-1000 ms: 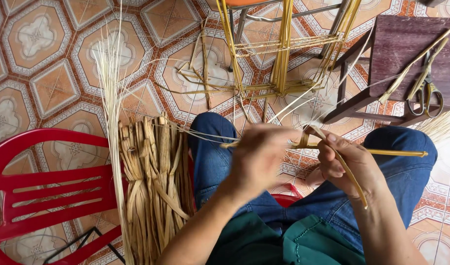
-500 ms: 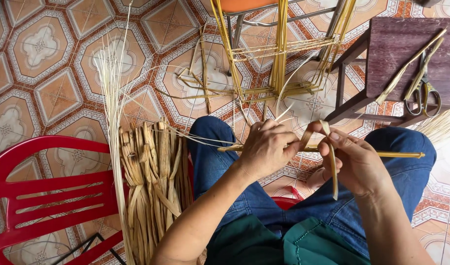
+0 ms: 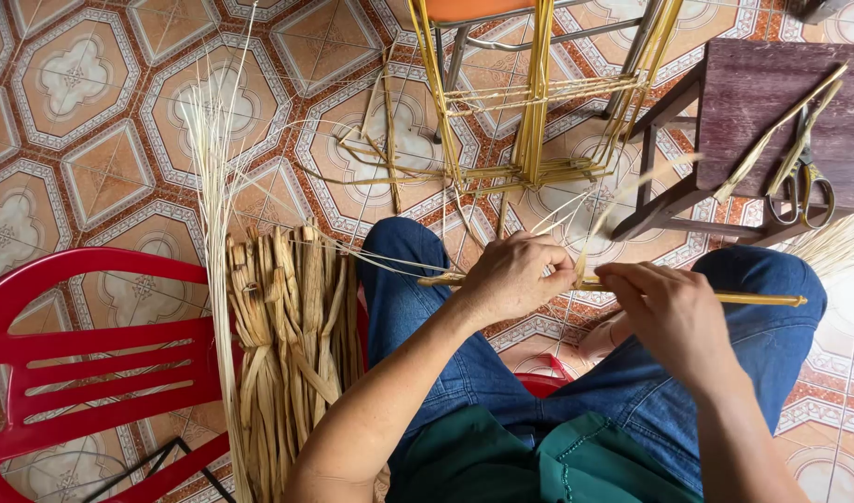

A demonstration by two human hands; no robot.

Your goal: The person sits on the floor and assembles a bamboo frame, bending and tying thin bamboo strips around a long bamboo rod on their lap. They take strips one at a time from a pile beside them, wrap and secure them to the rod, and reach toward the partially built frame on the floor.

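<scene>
Floor: patterned ceramic tiles (image 3: 91, 140) in orange, cream and grey, glossy, with octagon and flower motifs, fill the upper left of the frame.
Left hand: left hand (image 3: 515, 275), at centre frame, is clenched over a thin yellow stick (image 3: 758, 299) and pinches pale fibres against it.
Right hand: right hand (image 3: 674, 312), just right of centre, has its fingers curled on the same stick, thumb and forefinger gripping a pale strand (image 3: 622, 200) that rises toward the upper right.
Stick: straight, smooth and slender, it lies level across the knees in blue jeans (image 3: 417, 298), its tip poking out at right.
Dried leaves: a bundle of flat, tan, crinkled strips (image 3: 292, 345) leans at lower left, beside long wiry straw stems (image 3: 212, 186).
Chair: red moulded plastic chair (image 3: 82, 363), slatted, sits at the left edge.
Frame: a metal-legged stool wound with yellow cane strips (image 3: 539, 102) stands at top centre.
Bench: dark wooden bench (image 3: 772, 93) at upper right carries scissors (image 3: 804, 182) and a few reed pieces.
</scene>
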